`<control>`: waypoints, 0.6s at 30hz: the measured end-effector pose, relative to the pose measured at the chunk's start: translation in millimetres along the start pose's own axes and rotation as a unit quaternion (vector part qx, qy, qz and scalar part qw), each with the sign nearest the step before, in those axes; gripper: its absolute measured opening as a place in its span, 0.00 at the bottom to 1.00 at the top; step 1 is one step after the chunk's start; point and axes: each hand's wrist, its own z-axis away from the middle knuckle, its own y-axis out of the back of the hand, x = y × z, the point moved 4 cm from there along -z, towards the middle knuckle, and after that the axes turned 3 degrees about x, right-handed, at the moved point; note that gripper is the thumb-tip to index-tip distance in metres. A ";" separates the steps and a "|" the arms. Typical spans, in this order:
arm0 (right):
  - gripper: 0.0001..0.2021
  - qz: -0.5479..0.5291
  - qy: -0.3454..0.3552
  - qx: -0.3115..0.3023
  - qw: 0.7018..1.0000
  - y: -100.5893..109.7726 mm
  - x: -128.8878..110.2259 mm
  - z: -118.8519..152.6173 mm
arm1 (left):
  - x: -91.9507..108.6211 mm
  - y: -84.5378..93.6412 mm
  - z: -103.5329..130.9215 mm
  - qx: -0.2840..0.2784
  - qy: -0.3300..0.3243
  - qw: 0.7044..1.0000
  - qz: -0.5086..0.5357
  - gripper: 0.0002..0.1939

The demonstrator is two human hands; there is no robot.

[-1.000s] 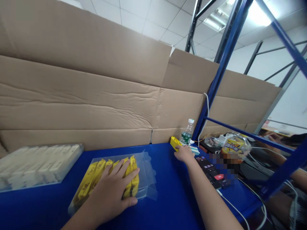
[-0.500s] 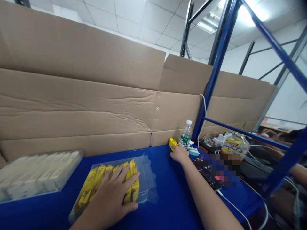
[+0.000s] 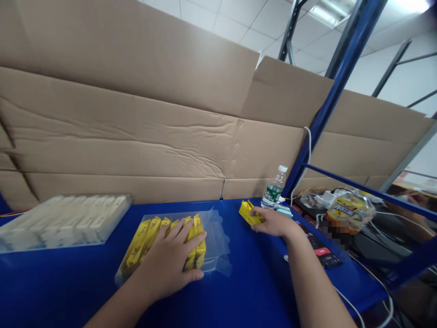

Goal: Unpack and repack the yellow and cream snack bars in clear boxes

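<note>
My left hand (image 3: 167, 259) lies with fingers spread over a row of yellow packets (image 3: 139, 243). They stand side by side in a clear plastic box (image 3: 213, 232), whose right part, with its flaps, holds none. Farther right, my right hand (image 3: 275, 222) pinches a yellow packet (image 3: 246, 210) at its near end, just over the blue table (image 3: 239, 273). There may be two packets together there; I cannot tell. The thumb and part of the grip are hidden behind the fingers.
A clear box of cream-coloured packs (image 3: 68, 223) stands at the left. Beyond my right hand are a water bottle (image 3: 274, 187) and a small teal-and-white pack (image 3: 284, 210). A phone (image 3: 324, 253) with a cable lies by my right forearm. A blue rack post (image 3: 336, 91) rises behind.
My right hand has drawn the yellow packet away from the bottle, toward me. My left hand stays on the row. The whole view has shifted a little.
</note>
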 end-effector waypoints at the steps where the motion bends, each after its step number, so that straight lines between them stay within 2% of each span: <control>1: 0.28 -0.005 -0.006 0.015 1.000 -1.1 0.6 -2.9 | 0.4 0.5 0.1 -0.004 0.001 1.000 -0.002 0.42; 3: 0.34 -0.010 -0.033 0.057 0.998 -5.4 1.6 -12.0 | 0.9 1.4 0.6 -0.008 0.000 1.000 -0.007 0.42; 6: 0.38 -0.015 -0.083 0.106 0.991 -16.9 1.3 -27.3 | 0.4 1.2 1.5 -0.005 -0.003 1.000 -0.007 0.42; 9: 0.32 -0.031 -0.082 0.097 0.991 -28.3 -1.7 -35.5 | -0.7 -0.1 2.2 -0.006 -0.003 1.000 -0.006 0.43; 12: 0.23 -0.065 -0.004 0.058 0.996 -31.6 -10.1 -32.2 | -0.8 -0.3 2.1 -0.011 -0.004 1.000 -0.014 0.43; 15: 0.22 -0.105 0.102 -0.005 0.989 -32.5 -26.0 -21.3 | 0.5 0.7 1.6 -0.020 -0.002 1.000 -0.016 0.43; 18: 0.18 -0.121 0.165 -0.040 0.978 -34.6 -42.9 -12.1 | 2.2 2.2 1.2 -0.014 -0.002 1.000 -0.013 0.43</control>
